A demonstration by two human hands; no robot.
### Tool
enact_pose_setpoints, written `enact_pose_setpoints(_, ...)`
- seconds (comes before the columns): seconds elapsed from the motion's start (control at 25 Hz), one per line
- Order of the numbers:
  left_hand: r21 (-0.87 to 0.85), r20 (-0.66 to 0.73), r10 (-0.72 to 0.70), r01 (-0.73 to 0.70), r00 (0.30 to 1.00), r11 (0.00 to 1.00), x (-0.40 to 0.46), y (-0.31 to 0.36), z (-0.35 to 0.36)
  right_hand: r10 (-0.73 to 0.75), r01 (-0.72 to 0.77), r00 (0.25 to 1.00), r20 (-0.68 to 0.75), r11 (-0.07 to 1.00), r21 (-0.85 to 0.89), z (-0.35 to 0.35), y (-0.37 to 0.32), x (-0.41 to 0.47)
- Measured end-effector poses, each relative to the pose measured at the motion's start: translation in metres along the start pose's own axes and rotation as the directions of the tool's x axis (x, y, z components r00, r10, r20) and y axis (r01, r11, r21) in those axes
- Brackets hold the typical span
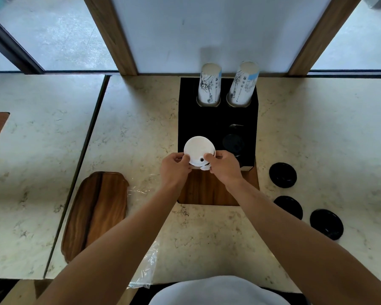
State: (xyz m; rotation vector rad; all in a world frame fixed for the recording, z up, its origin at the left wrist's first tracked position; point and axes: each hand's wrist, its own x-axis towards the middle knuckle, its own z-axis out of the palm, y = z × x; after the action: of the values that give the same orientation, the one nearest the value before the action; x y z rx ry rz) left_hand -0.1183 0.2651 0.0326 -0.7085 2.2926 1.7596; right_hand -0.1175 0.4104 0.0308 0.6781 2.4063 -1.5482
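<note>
I have both hands on the white lid (199, 150), just above the centre of the frame. The left hand (175, 170) pinches its left rim with curled fingers and the right hand (223, 168) pinches the right rim, thumb lying on top beside the small sip hole. The lid sits over the near-left corner of the black holder (218, 119); more white shows just under it, but I cannot tell whether that is more lids. In the slot to the right of it I see a dark stack of black lids (233, 143). At the back of the holder, two sleeves of printed paper cups (209, 84) stand up, side by side. On the pale marble counter (141, 119), right of centre, three loose black lids (283, 175) lie well apart from my hands. Lower left of the frame holds a wooden tray (97, 212), with crumpled clear plastic wrap (144, 267) beside it near the counter's edge
</note>
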Motion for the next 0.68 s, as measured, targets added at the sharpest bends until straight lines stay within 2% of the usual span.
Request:
enact_pose_setpoints(0.16,-0.001,-0.041,-0.056,0.056,0.998,0.998,0.016,0.006,0.007,-0.041,0.034,0.998,-0.048,0.989,-0.143,0.012,-0.006,0.015)
enact_pose_setpoints(0.36,0.098,-0.092,-0.046,0.055,0.995,0.994,0.033,0.005,0.009,-0.044,0.028,0.994,-0.098,0.987,-0.158,0.019,-0.012,0.024)
enact_pose_setpoints(0.52,0.153,-0.064,-0.044,0.054,0.997,0.987,0.040,0.006,0.010,-0.074,0.050,0.994,-0.086,0.965,-0.258,0.024,-0.013,0.031)
enact_pose_setpoints(0.68,0.324,0.043,-0.042,0.026,0.998,0.946,0.046,0.012,0.017,-0.052,0.033,0.997,-0.049,0.944,-0.327,0.031,-0.016,0.037)
